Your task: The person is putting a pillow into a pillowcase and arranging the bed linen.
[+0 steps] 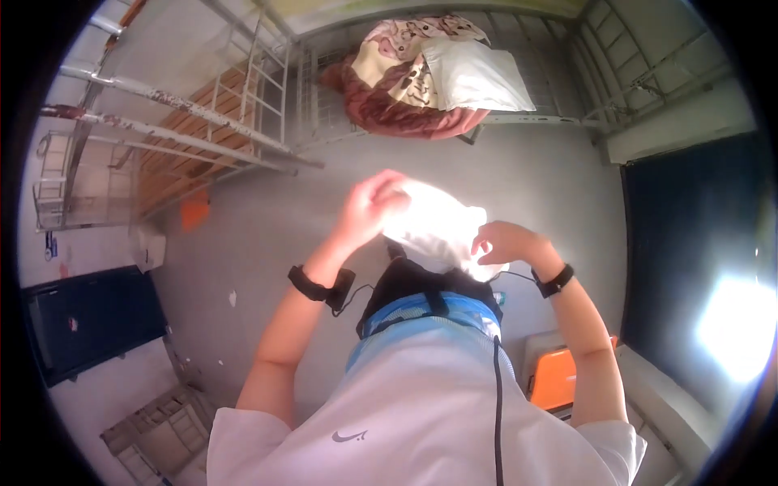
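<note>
In front of my waist hangs a white cloth [433, 220], so brightly lit that its exact kind and folds are washed out. My left hand [374, 204] is closed on its upper left edge. At its right side, the curled fingers of my right hand [512, 241] grip the cloth near a bunched part. Black straps circle both wrists; the left one [320, 287] carries a small dark box, and thin cables run from both.
Ahead stands a metal bed frame holding a crumpled patterned blanket [389, 101] and a white pillow [478, 74]. Bunk frames with wooden slats [182, 142] line the left. An orange chair [553, 379] is close at my right. Dark doors [93, 320] stand at both sides.
</note>
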Tool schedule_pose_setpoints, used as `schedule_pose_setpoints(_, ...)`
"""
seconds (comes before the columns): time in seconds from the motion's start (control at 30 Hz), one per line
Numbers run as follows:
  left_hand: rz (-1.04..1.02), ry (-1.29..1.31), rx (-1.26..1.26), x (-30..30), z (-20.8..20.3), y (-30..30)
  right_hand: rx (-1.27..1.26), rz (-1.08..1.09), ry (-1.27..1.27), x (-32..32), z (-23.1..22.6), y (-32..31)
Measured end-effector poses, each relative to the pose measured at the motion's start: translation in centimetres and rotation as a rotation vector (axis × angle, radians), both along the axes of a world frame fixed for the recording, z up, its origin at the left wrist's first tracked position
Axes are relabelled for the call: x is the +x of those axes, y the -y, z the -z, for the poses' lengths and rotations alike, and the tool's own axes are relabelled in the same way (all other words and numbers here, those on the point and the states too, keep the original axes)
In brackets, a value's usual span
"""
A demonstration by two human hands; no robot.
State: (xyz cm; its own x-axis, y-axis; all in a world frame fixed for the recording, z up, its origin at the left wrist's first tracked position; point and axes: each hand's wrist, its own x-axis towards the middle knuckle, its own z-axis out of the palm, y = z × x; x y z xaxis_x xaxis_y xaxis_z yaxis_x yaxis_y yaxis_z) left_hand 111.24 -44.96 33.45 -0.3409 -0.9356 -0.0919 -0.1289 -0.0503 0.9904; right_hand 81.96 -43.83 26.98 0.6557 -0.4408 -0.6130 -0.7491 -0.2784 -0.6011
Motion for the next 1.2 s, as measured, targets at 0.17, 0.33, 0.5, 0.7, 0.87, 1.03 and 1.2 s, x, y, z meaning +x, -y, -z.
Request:
schedule_pose_setpoints(0.17, -0.108, -0.078, 0.025, 4.4, -2.3, 5.0, -0.414, 0.554, 0.368, 6.7, 5.3, -0.3)
schedule_pose_setpoints(0.33, -0.049, -0.041, -0.121, 8.7, -3.6, 9.6, -0.279, 0.492, 0.065, 11.0, 8.0, 4.2)
schedule_pose_setpoints(0.5, -0.132, 0.116, -0.075, 13.9, -1.6, 15.0, -0.274, 0.812, 0.051, 8.7, 6.9, 6.7)
schedule_pose_setpoints(0.7, -0.135, 0.095, -0.171, 16.7, 1.2, 18.8, -0.337, 0.558, -0.054, 5.7, 6.1, 7.9)
schedule_pose_setpoints(0.87, -0.225, 0.219, -0.290, 18.7, 0.6, 24.1, -0.609, 0.733, 0.014, 5.8, 3.5, 13.8)
schedule_pose_setpoints(1.03, -0.432, 0.212, -0.448, 22.2, -0.6, 29.9, -0.946, 0.750, 0.049, 6.1, -1.5, 21.9)
schedule_pose_setpoints(1.2, -0.570, 0.241, -0.343, 23.9, -2.8, 33.1, -1.027, 0.848, 0.156, 5.6, -5.8, 30.1)
